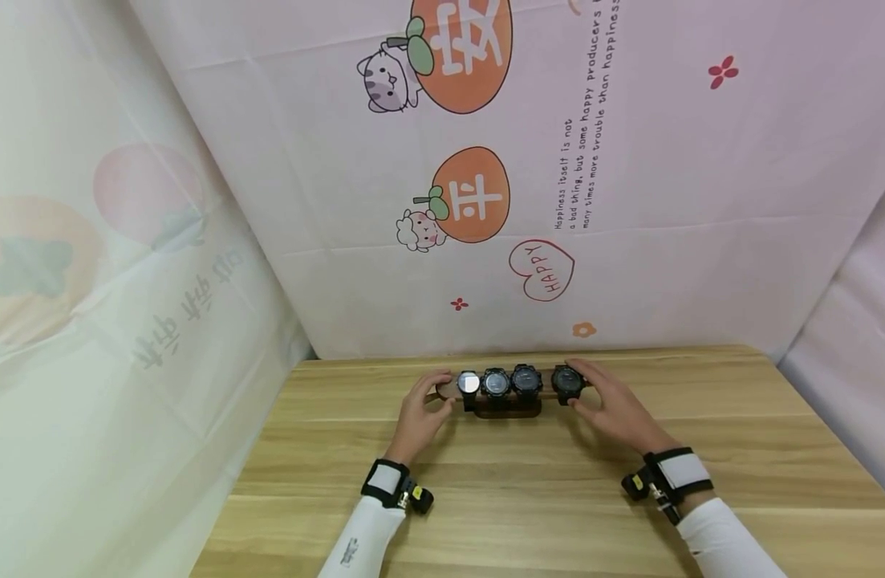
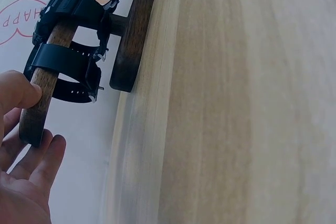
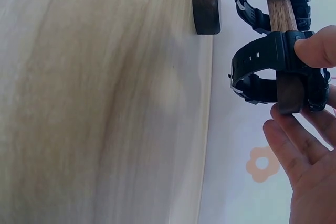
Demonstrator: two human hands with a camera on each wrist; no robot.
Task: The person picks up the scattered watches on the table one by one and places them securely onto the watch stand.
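A dark wooden T-shaped watch stand (image 2: pixel 134 40) stands at the table's back edge, with several black watches strapped round its crossbar (image 3: pixel 282 11). My left hand (image 1: pixel 418 413) grips the bar's left end, thumb on the near side and fingers behind, beside a watch with a bright, glaring face (image 1: pixel 468 382). On the right end hangs a dark-faced watch (image 1: pixel 567 380), its strap forming a loop round the bar. My right hand (image 1: pixel 619 409) holds this watch, the thumb pressing on it in the right wrist view. Two more watches, one of them dark (image 1: pixel 526 379), sit between the hands.
The stand is on a light wood-grain table (image 1: pixel 500 506). Right behind it rises a white printed cloth (image 1: pixel 651 265), and another cloth (image 1: pixel 218 337) hangs at the left. Each wrist wears a strapped camera, such as the left one (image 1: pixel 419 498).
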